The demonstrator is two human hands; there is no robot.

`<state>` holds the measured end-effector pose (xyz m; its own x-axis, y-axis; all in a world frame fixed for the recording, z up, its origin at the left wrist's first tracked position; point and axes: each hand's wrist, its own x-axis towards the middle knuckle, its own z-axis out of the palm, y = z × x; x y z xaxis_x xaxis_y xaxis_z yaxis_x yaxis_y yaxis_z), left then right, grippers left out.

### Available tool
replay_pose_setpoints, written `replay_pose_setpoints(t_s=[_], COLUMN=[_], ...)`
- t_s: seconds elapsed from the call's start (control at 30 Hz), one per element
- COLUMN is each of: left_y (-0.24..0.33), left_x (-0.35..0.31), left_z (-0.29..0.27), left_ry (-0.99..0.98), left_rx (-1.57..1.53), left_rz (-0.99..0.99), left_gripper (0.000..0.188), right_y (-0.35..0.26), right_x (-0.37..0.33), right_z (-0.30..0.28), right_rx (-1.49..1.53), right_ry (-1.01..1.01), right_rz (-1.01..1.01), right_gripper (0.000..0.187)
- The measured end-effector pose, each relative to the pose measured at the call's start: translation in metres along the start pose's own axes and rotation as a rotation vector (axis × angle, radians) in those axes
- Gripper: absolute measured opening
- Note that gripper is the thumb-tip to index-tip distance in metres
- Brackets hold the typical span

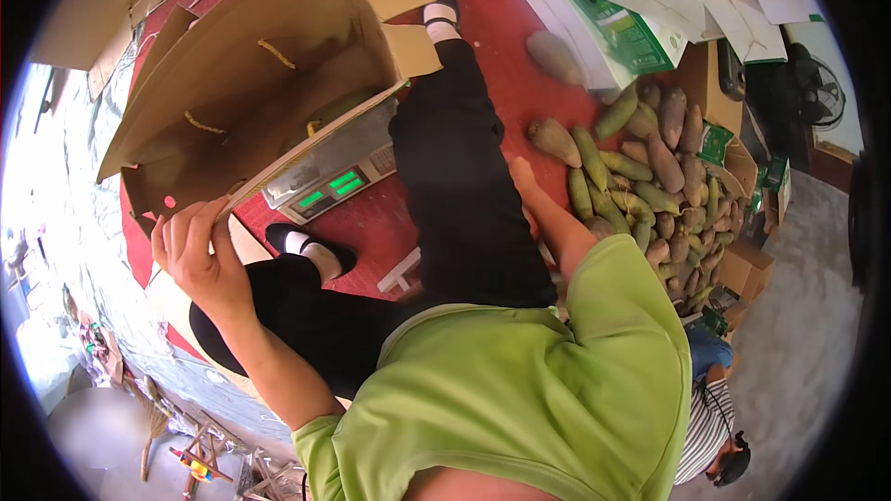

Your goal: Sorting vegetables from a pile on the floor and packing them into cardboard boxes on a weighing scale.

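Tipping risk

Left hand [200, 255] pinches rim of open carton [232, 83], seemingly perched on lit scale [327, 190]; a hard tug could topple it. Right hand [523, 178] partly hidden; can't tell grip. Root pile [664, 162] loose, could roll if nudged.
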<state>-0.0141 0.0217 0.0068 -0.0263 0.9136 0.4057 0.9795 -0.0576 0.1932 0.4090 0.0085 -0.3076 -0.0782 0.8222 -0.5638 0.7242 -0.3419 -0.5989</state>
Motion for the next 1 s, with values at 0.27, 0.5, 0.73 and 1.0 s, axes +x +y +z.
replay_pose_setpoints(t_s=[0.27,0.5,0.73,1.0], left_y=[0.004,0.010,0.000,0.002], left_x=[0.007,0.010,0.008,0.007], left_z=[0.004,0.001,-0.008,-0.004], left_ry=[-0.011,-0.025,-0.010,-0.005], left_rx=[-0.009,-0.049,-0.053,-0.109], left_rz=[0.003,-0.068,-0.075,-0.036], left_gripper=[0.008,0.006,0.006,0.010], right_y=[0.023,0.064,0.069,0.093], right_x=[0.020,0.030,0.045,0.050], right_z=[-0.100,-0.117,-0.095,-0.112], right_rx=[-0.651,-0.727,-0.686,-0.097], right_ry=[0.520,0.094,0.152,0.286], right_rz=[0.137,0.207,0.274,-0.098], right_gripper=[0.081,0.086,0.084,0.076])
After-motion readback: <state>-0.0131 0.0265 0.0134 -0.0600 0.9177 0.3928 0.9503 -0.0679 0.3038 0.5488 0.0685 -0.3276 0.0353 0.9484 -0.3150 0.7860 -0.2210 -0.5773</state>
